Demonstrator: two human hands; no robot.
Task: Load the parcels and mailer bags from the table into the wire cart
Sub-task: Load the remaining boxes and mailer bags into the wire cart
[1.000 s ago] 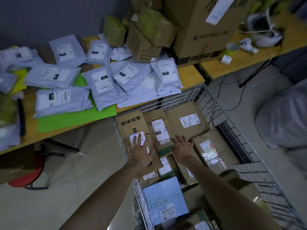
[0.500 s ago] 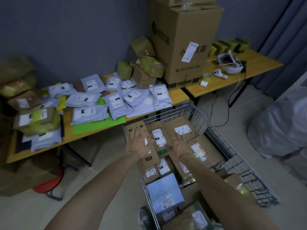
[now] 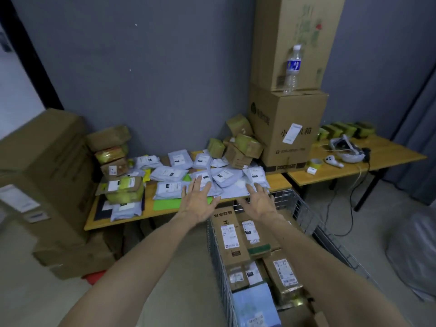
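The wire cart [image 3: 304, 215] stands hard against the near edge of the wooden table [image 3: 280, 184]; we take the cart as our mark. Inside it we see several cardboard parcels [image 3: 227, 234] packed side by side with labels showing. A light-blue parcel [image 3: 254, 303] sits at the end nearest the camera.

Both arms reach out over the cart's far end. The left hand [image 3: 197, 201] is palm down, fingers straight and spread, holding nothing. Its fingertips are over a grey mailer bag [image 3: 205, 182] at the table edge, just past the cart's far-left corner. The right hand [image 3: 258, 201] is likewise flat, spread and empty, above the cart's far wall, with its fingertips over a flat white mailer [image 3: 238, 190]. We cannot tell whether either hand touches the bags.

Further from the cart, more grey mailer bags [image 3: 168, 173] lie overlapping across the table, some on a green sheet [image 3: 165, 204]. Small tape-wrapped boxes [image 3: 238, 154] pile behind them at the wall. Beyond the cart's far-right corner a large cardboard carton [image 3: 287, 128] carries a taller one. A water bottle [image 3: 292, 67] stands on the lower carton's top.
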